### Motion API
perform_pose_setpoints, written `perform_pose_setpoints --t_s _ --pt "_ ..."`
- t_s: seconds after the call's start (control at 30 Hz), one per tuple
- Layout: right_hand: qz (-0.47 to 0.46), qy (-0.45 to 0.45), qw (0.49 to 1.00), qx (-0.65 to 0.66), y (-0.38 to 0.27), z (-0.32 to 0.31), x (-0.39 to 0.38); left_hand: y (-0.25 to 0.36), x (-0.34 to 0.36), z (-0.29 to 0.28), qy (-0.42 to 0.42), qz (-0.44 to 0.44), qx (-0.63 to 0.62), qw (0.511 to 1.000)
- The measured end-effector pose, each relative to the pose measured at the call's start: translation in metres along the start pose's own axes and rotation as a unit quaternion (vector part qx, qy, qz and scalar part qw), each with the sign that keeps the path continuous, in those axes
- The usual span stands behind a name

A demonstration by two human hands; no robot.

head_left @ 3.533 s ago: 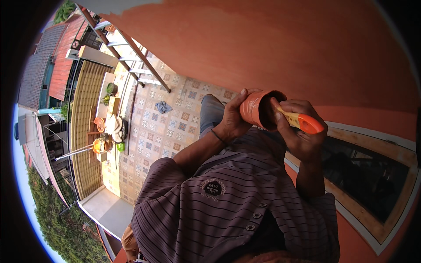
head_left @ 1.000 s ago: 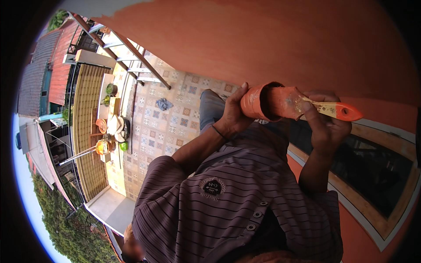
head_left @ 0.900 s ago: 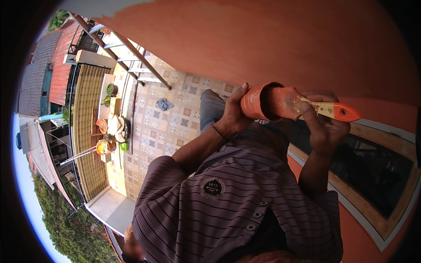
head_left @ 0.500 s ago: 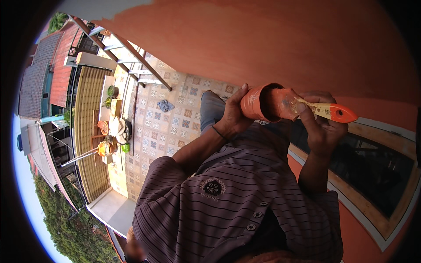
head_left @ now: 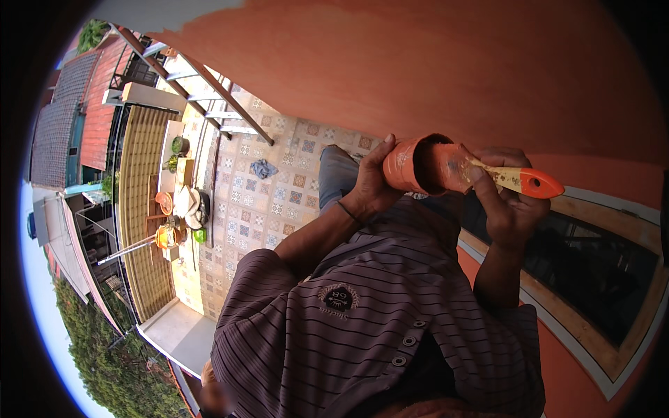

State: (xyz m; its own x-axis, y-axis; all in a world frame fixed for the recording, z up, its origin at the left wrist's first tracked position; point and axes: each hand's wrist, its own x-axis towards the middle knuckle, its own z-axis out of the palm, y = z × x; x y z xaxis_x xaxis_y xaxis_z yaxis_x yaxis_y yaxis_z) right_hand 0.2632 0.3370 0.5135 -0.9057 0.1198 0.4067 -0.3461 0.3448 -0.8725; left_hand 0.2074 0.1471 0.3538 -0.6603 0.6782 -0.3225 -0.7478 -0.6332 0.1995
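My left hand [head_left: 377, 177] is wrapped round an orange paint-smeared cup [head_left: 408, 167], its open mouth turned toward the right. My right hand [head_left: 507, 198] grips a paintbrush [head_left: 517, 179] with a worn cream handle and an orange end. The brush's paint-covered head [head_left: 449, 166] is at the cup's mouth, its tip inside the rim. Whatever paint lies deeper in the cup is in shadow. Beyond both hands rises a wall [head_left: 432, 70] coated in orange paint, with a pale grey patch at its upper left.
A ladder [head_left: 209, 97] stands at upper left on the patterned tile floor [head_left: 279, 191]. A blue-grey rag [head_left: 263, 168] lies on the tiles. Farther left are an orange bucket [head_left: 166, 237] and potted plants [head_left: 180, 145]. A wood-framed window [head_left: 592, 265] is at the right.
The brush has shifted slightly left, a little further into the cup, with my right hand. My left hand and the cup are almost where they were.
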Motion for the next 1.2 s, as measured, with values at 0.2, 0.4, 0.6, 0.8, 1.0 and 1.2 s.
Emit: perform_pose_setpoints --t_s 0.2,0.4,0.6,0.8,1.0,1.2 --pt "-0.013 -0.005 1.000 0.010 0.0032 0.0008 -0.0006 0.0004 -0.0006 -0.0004 0.007 -0.003 0.000 1.000" --pt "-0.015 -0.016 1.000 0.001 0.0051 -0.0002 -0.0022 -0.0002 -0.0003 -0.0004 0.008 -0.004 -0.007 1.000" --pt "-0.012 -0.016 1.000 0.015 0.0070 0.0002 -0.0032 -0.0006 0.0003 -0.0008 0.013 -0.002 -0.004 1.000" --pt "-0.015 -0.012 1.000 0.009 0.0072 0.0000 -0.0038 -0.0006 0.0001 0.0005 0.016 -0.003 0.001 1.000" --pt "-0.027 -0.015 0.999 0.008 0.0076 0.0002 -0.0031 -0.0018 0.0018 -0.0025 0.012 -0.001 0.002 1.000" --pt "-0.017 -0.012 1.000 0.010 0.0074 0.0006 -0.0036 -0.0021 0.0017 -0.0031 0.019 -0.001 0.002 1.000"
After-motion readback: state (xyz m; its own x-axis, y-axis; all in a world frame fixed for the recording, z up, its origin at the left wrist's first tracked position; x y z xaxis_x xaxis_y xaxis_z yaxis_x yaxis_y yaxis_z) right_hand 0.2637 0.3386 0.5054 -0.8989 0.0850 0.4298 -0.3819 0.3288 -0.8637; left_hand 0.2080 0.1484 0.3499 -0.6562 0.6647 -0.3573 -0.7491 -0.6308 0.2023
